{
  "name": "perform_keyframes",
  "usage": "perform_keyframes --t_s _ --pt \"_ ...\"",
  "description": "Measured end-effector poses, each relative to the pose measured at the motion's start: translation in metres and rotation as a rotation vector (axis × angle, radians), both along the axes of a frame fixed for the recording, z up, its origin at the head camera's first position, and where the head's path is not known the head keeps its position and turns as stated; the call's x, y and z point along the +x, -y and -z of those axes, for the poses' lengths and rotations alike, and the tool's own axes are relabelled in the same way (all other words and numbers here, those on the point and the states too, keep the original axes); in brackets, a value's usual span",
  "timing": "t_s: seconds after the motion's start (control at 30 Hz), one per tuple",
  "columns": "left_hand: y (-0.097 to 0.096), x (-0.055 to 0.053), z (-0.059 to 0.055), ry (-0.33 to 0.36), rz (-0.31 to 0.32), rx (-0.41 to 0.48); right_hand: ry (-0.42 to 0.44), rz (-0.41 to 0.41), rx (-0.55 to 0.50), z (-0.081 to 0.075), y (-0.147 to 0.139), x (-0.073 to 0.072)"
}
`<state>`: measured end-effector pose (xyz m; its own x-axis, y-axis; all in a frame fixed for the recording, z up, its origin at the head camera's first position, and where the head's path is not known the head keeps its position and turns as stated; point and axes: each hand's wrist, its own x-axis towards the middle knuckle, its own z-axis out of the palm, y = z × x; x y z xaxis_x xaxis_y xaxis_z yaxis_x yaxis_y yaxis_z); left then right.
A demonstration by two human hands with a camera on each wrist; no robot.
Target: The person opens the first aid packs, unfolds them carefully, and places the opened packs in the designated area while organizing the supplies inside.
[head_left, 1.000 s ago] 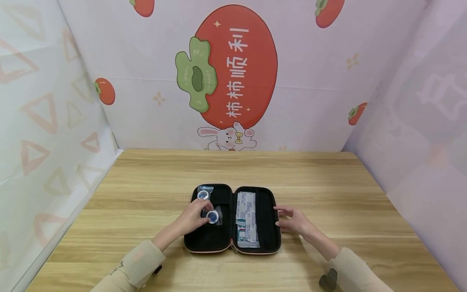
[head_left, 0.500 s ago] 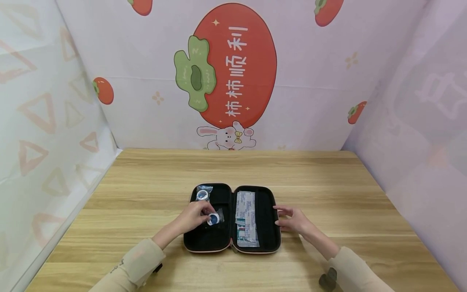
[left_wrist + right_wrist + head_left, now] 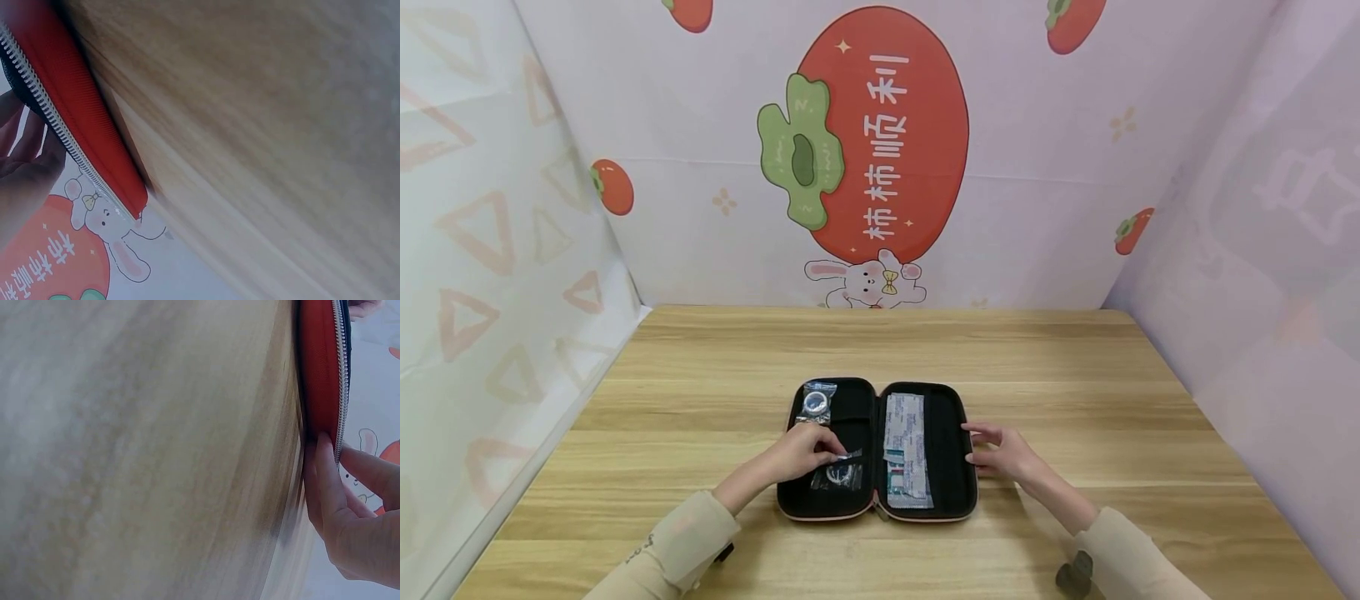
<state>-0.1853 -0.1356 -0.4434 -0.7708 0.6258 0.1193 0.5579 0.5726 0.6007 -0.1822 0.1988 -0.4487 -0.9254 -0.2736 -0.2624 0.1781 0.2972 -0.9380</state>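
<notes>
A black-lined zip case (image 3: 820,500) with a red outside lies unfolded on the table. In its left half, my left hand (image 3: 805,450) bends its fingers down to the top edge of a clear plastic packet with a tape roll (image 3: 840,475). A dark strap (image 3: 852,460) seems to cross that packet; the fingertips partly hide the contact. Above the hand lies a second bagged tape roll (image 3: 816,403). My right hand (image 3: 1007,452) holds the case's right rim, and the right wrist view shows its fingers on both sides of the zipper (image 3: 342,381).
Flat white printed paper packets (image 3: 906,442) sit in the right half of the case, beside a black panel (image 3: 947,450). The wooden table (image 3: 700,358) surrounds the case. Patterned cloth walls (image 3: 1037,225) stand behind and at both sides.
The left hand has brought the bagged tape roll slightly down within the left half, where it now lies flatter. The other bagged roll is uncovered more. The right hand stays put.
</notes>
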Motion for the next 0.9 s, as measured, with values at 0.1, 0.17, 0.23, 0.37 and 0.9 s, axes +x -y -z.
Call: perform_keyframes --t_s 0.1,0.17,0.23,0.37,0.9 --pt "0.0 0.0021 -0.0013 -0.006 0.012 -0.004 -0.002 0.003 0.014 -0.0003 0.0004 0.0004" --pt "0.0004 0.0029 -0.0015 -0.016 0.021 -0.007 -0.003 0.004 0.022 -0.0008 0.0006 0.0008" --pt "0.0013 0.0033 -0.0011 -0.026 0.032 -0.008 -0.005 0.006 0.028 -0.0012 0.0008 0.001" --pt "0.0039 0.003 0.0002 -0.029 0.051 0.002 -0.011 0.007 0.036 -0.0013 0.0009 0.0015" --pt "0.0063 0.0069 0.0001 0.177 0.07 0.054 -0.029 0.014 0.016 -0.0004 0.003 0.0025"
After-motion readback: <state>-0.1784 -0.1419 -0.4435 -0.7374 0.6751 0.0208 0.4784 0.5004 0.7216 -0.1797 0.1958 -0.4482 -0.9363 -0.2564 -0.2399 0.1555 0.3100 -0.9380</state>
